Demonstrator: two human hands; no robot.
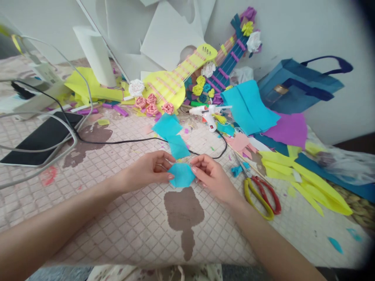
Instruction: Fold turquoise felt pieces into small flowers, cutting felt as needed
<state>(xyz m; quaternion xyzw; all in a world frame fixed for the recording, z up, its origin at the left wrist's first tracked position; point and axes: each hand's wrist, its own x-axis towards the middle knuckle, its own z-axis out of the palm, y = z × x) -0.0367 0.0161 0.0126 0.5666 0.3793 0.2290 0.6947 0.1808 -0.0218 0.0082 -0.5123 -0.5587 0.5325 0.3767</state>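
A small round-cut piece of turquoise felt (181, 175) is held just above the quilted pink cloth (123, 230), pinched from both sides. My left hand (152, 169) grips its left edge with thumb and fingers closed. My right hand (209, 173) pinches its right edge the same way. Directly behind the piece lie two larger turquoise felt scraps (172, 134). Scissors with yellow and red handles (260, 195) lie just right of my right hand.
A white glue gun (206, 114) with a black cord lies further back. Two felt guitars, yellow (172, 80) and blue (225, 64), lean on the wall. A dark tablet (41, 138) sits left. Felt sheets and a blue bag (295, 84) crowd the right.
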